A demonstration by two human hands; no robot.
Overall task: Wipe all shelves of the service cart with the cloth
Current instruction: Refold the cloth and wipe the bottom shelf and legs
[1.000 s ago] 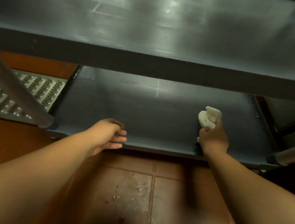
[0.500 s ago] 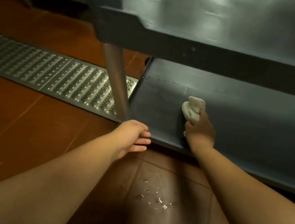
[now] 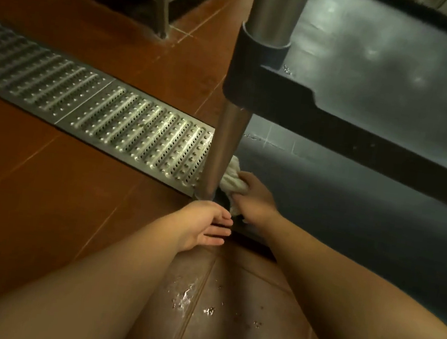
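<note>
Where the steel post (image 3: pixel 226 144) meets the bottom shelf (image 3: pixel 352 207) of the cart, the right hand (image 3: pixel 255 198) grips a bunched white cloth (image 3: pixel 230 181), fingers curled round it. Cloth: on the shelf's corner, touching the post's right side, partly hidden behind the post. Left hand (image 3: pixel 204 226): just below the post's foot, fingers straight and relaxed, holding nothing; whether it touches the shelf edge cannot be told. Middle shelf (image 3: pixel 382 84): dark grey, collared round the post higher up, glossy with reflections. Drain grate (image 3: pixel 96 114): perforated metal, left of the post, set in the red-brown floor (image 3: pixel 45 189). Wet spots (image 3: pixel 186 300): on the floor tiles well below the post, between the forearms. Metal frame leg (image 3: pixel 163 4): far beyond the post, upper left.
</note>
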